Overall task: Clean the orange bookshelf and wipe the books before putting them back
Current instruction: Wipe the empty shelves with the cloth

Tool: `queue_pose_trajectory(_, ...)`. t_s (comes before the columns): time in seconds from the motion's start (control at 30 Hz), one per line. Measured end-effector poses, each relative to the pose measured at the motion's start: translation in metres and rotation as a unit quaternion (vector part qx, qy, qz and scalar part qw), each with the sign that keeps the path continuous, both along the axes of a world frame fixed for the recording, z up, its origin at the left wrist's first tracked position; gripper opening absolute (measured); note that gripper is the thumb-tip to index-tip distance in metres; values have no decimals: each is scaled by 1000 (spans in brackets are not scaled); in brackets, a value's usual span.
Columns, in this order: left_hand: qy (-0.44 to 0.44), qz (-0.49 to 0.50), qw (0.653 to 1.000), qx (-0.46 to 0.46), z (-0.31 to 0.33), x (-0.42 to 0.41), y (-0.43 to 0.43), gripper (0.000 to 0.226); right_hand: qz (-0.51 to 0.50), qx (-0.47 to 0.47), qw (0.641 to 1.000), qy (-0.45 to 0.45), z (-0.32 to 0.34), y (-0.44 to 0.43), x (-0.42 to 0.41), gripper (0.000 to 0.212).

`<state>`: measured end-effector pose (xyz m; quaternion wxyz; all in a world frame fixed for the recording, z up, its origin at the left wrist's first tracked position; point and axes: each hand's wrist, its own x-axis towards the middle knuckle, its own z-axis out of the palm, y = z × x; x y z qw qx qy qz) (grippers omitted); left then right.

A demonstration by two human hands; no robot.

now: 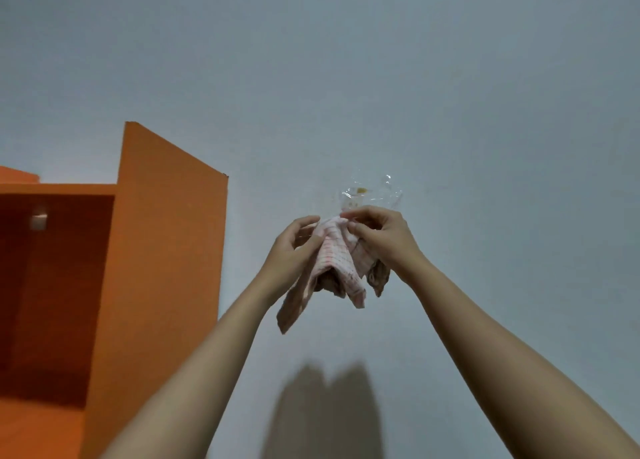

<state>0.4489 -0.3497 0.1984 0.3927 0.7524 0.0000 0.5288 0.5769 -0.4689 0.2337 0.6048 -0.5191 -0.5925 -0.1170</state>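
Observation:
A pale checked cloth (337, 261) with thin red lines hangs in front of the grey wall, held up by both hands. My left hand (294, 250) grips its left side with curled fingers. My right hand (379, 236) pinches its top edge, just below a clear plastic hook or wrapper (372, 191) stuck on the wall. Loose folds of the cloth droop below my hands. The orange bookshelf (156, 268) stands at the left, its side panel facing me and an open compartment (52, 285) with no books showing in it.
A bare grey wall (450, 94) fills most of the view. A small metal bracket (38, 219) sits at the back of the shelf compartment. My arms' shadow (329, 413) falls on the wall below.

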Motion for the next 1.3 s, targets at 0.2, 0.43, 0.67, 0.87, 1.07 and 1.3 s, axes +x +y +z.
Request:
queue_pose_trajectory(0.2,103,6,991,-81,-79,-76,-31,40,100,-109,989,-2,-77,-10,-41,20)
queue_pose_trajectory(0.43,168,27,969,-178,-149,-192,-71,20,212,-217,953,-21,-147,2,-129,18)
queue_pose_trajectory(0.67,120,190,946,-233,-188,-319,-88,25,277,-234,931,-34,-207,33,-251,10)
queue_pose_trajectory(0.87,-9,303,903,-304,-227,-416,-77,29,349,-283,893,9,-265,74,-349,12)
queue_pose_trajectory(1.07,-100,330,874,-343,-234,-485,-43,32,423,-417,803,42,-286,117,-443,43)
queue_pose_trajectory(1.3,-121,309,886,-324,-234,-529,15,33,529,-442,708,153,-283,170,-505,41)
